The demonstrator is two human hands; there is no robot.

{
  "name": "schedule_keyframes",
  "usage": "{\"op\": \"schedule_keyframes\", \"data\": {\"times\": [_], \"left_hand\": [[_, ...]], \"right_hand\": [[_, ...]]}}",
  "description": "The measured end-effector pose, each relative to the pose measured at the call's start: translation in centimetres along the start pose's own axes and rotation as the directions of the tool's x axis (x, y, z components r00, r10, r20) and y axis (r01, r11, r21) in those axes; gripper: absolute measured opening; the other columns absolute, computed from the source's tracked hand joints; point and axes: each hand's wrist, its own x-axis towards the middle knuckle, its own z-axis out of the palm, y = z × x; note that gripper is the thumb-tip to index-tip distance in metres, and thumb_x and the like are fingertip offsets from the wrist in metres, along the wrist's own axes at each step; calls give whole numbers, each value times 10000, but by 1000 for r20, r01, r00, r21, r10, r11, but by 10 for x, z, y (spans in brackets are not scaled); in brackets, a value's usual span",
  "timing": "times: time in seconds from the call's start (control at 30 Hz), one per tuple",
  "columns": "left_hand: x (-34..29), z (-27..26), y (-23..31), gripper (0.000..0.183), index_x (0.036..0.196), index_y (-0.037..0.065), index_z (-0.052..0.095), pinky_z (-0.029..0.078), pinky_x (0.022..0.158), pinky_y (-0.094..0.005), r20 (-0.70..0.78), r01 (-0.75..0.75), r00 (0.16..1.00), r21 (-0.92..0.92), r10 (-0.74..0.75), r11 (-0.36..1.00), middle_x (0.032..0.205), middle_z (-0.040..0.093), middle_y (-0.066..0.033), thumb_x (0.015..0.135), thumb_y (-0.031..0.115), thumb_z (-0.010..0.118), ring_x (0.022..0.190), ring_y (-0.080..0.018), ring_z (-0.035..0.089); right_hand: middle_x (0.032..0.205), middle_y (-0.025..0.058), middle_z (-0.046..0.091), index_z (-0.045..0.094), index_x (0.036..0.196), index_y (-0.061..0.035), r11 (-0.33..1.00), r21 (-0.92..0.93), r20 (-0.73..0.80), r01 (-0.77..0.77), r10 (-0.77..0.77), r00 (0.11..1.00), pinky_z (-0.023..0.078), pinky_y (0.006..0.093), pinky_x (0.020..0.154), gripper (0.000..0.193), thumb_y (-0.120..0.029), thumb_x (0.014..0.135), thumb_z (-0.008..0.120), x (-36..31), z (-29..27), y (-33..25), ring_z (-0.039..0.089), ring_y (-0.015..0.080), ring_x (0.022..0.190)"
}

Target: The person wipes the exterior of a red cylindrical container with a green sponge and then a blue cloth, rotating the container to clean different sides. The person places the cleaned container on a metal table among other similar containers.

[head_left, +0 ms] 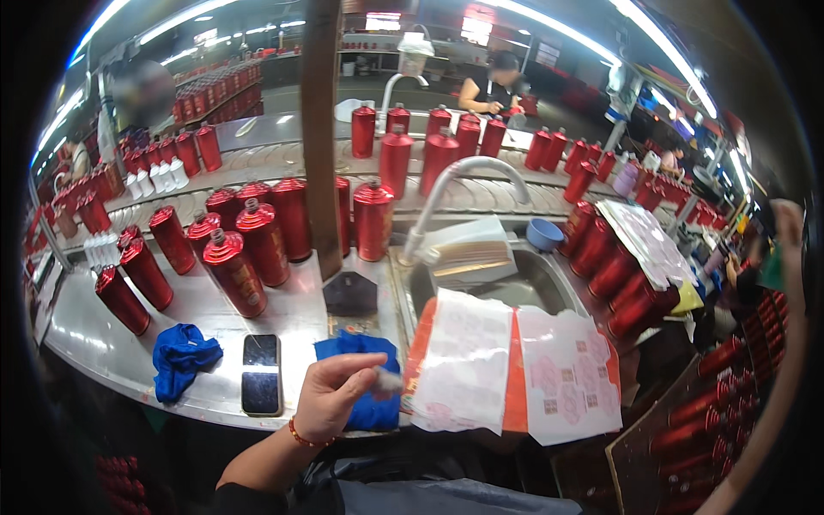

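Note:
My left hand [336,390], with a beaded bracelet at the wrist, hovers over a folded blue cloth [376,420] at the counter's front edge. Its thumb and fingers close toward a small greyish piece [388,382] at the tips, too blurred to name. Just right of it, a white sheet [468,360] and a second sheet with pink and brown prints [572,378] lie on an orange-red board [515,378] in front of the sink. My right hand [785,227] is raised far out at the right rim, near something green; its fingers are blurred.
Red bottles [233,275] stand on the steel counter [94,330], beside a phone [261,375] and a crumpled blue cloth [184,360]. A white faucet [463,172] arches over the sink [536,287]; a blue bowl [544,233] sits on its rim. A brown post [320,129] rises behind.

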Motion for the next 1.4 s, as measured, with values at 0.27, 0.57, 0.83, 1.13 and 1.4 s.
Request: {"op": "schedule_keyframes", "data": {"times": [0.27, 0.57, 0.83, 1.13, 1.4], "left_hand": [[-61, -66, 3, 328, 1283, 28, 699, 589, 703, -311, -285, -45, 872, 763, 398, 645, 1004, 769, -168, 986, -42, 579, 768, -219, 735], [-117, -90, 17, 483, 1341, 28, 656, 515, 1053, -411, -81, 41, 935, 992, 345, 121, 1356, 636, -205, 918, 239, 755, 1277, -365, 595], [-131, -102, -8, 674, 1414, 21, 605, 383, 1198, -437, 89, -29, 905, 988, 416, -150, 1364, 612, -184, 977, 535, 610, 1428, -317, 468], [-130, -107, -17, 637, 1338, 8, 644, 407, 1161, -472, 142, -53, 857, 980, 496, -190, 1338, 601, -199, 951, 514, 659, 1441, -360, 440], [-130, -106, -17, 588, 1258, 48, 701, 453, 1119, -462, 141, -1, 863, 961, 485, -277, 1404, 594, -205, 907, 520, 700, 1372, -368, 511]], "right_hand": [[770, 148, 711, 741, 928, -46, 706, 624, 186, 334, -549, 815, 523, 405, 684, 279, -324, 906, 723, 82, 261, -378, 715, 304, 725], [848, 106, 698, 707, 930, -33, 515, 646, -18, 564, -728, 685, 539, 396, 767, 165, -196, 925, 736, 68, 405, -528, 688, 253, 816], [875, 159, 707, 723, 962, -32, 602, 736, 113, 309, -559, 821, 522, 388, 729, 129, -136, 887, 706, 31, 318, -516, 712, 305, 824], [759, 162, 630, 669, 853, 14, 536, 708, 11, 461, -660, 751, 479, 407, 652, 226, -199, 920, 707, 12, 239, -466, 616, 300, 671], [824, 154, 693, 732, 918, -3, 541, 725, 52, 426, -660, 750, 494, 393, 670, 208, -211, 920, 727, -13, 188, -442, 651, 288, 715]]}}
